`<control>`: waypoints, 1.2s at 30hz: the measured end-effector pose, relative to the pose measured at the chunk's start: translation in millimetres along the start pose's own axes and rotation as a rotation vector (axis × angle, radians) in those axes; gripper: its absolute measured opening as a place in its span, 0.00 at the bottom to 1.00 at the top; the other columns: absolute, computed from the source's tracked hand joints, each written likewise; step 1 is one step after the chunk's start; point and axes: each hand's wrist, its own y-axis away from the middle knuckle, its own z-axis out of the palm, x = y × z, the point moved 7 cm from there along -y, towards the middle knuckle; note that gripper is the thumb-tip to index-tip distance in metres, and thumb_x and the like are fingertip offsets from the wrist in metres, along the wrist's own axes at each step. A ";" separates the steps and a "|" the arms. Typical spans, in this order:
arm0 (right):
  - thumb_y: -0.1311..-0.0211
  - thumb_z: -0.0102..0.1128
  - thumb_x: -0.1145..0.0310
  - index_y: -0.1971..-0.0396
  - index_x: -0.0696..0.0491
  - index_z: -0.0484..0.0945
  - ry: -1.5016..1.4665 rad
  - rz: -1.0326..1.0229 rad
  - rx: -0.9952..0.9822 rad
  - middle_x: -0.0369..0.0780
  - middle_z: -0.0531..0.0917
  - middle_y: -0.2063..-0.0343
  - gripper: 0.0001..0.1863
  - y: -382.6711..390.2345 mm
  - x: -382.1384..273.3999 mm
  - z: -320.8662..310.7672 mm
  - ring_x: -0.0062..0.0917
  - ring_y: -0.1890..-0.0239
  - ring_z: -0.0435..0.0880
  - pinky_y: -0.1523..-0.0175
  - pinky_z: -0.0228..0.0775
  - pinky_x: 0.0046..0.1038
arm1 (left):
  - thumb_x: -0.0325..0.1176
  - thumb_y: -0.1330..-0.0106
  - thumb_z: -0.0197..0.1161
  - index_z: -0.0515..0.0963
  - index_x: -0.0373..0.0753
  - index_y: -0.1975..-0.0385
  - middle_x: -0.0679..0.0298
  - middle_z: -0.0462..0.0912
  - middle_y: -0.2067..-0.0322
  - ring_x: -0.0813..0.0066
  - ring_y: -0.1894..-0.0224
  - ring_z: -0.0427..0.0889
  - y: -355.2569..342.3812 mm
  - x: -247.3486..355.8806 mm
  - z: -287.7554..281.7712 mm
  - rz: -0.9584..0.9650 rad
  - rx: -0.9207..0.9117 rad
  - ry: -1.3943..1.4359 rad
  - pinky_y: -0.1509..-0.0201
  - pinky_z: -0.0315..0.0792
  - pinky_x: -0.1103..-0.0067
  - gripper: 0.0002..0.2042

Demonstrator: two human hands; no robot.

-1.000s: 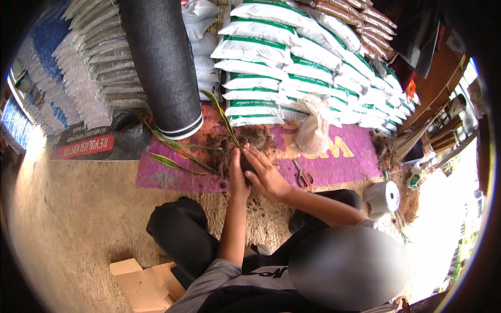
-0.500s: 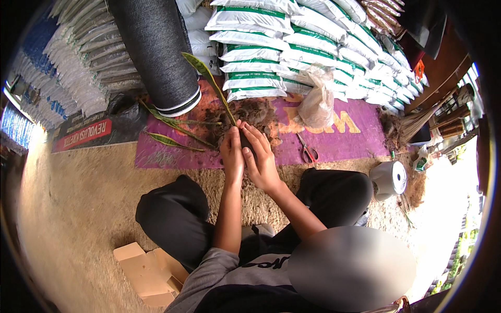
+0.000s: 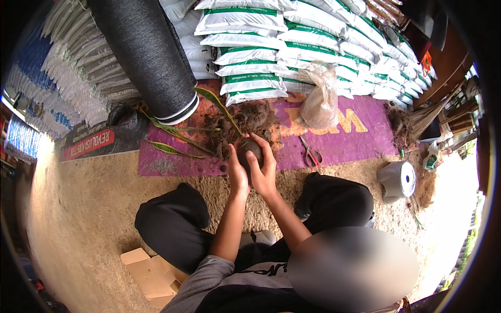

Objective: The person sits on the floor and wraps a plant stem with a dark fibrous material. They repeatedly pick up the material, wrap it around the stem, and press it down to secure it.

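Note:
A dark brown ball of soil [image 3: 251, 150] sits cupped between my two hands. My left hand [image 3: 238, 171] presses its left side, and my right hand [image 3: 265, 166] wraps its right side with the thumb across the top. Out of the ball's far end rises a long green leaf with yellow edges [image 3: 218, 106], like a snake plant's, slanting away to the left. More such leaves [image 3: 172, 149] lie on the purple banner sheet [image 3: 355, 148] to the left. Loose dark soil and fibre [image 3: 255, 116] is heaped just beyond my hands. The ball's underside is hidden.
Red-handled scissors [image 3: 313, 155] lie right of my hands, below a cloudy plastic bag [image 3: 319, 101]. A thick roll of black netting [image 3: 148, 57] and stacked white-and-green sacks [image 3: 250, 55] stand behind. A pale spool [image 3: 397, 181] is at right; cardboard [image 3: 148, 274] lies by my left leg.
My hands have come slightly nearer my body and turned, so more of the soil ball shows between them. The leaf has dropped lower with it.

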 end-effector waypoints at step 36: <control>0.52 0.66 0.75 0.53 0.59 0.72 -0.064 0.031 0.160 0.44 0.77 0.58 0.23 7.1 -6.6 -4.1 0.27 0.55 0.77 0.50 0.69 0.27 | 0.54 0.29 0.30 0.58 0.33 0.39 0.52 0.64 0.41 0.64 0.39 0.64 0.8 16.8 9.8 0.345 -0.006 -0.202 0.32 0.50 0.70 0.31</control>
